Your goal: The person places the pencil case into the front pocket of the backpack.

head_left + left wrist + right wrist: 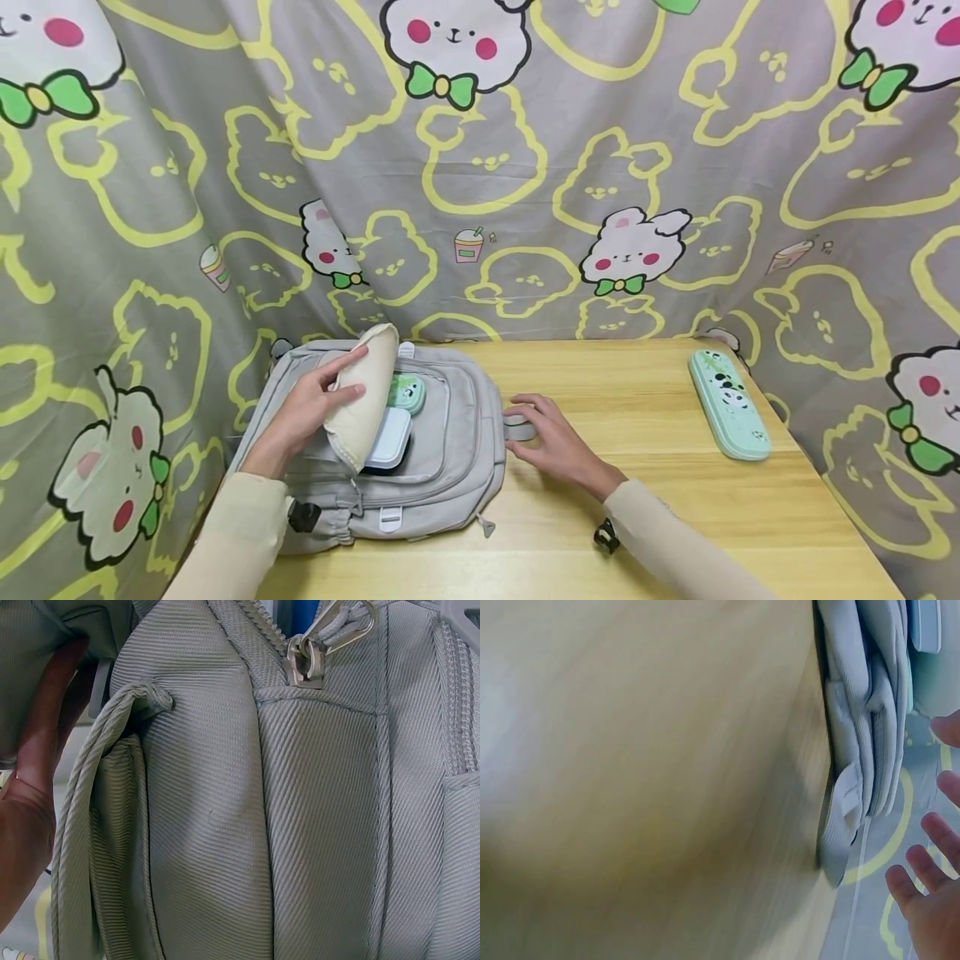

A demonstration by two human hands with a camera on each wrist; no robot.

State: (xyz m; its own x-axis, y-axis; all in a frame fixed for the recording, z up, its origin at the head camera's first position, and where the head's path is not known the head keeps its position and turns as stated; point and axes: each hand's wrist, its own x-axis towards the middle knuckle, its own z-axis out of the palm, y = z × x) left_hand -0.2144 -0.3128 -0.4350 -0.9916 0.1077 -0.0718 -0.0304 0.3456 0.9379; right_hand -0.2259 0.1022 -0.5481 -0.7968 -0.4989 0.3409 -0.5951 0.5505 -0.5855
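Note:
A grey backpack (461, 392) lies flat on the table, its front pocket open. My left hand (311, 408) holds up the pocket's cream-lined flap (371, 400), thumb on the lining; in the left wrist view its fingers (45, 712) go partly behind grey fabric. Inside the pocket sit a pale blue-white box (390, 437) and a small green case with a panda picture (407, 393). Over at the backpack's top end, my right hand (551, 442) is beside the grey carry loop (519, 427). Its fingers are spread apart in the right wrist view, holding nothing.
A long mint case with panda pictures (729, 404) lies near the right edge of the wooden table (600, 375). Patterned grey curtain (480, 183) hangs behind and at both sides. A zipper pull (487, 527) dangles off the backpack's near corner.

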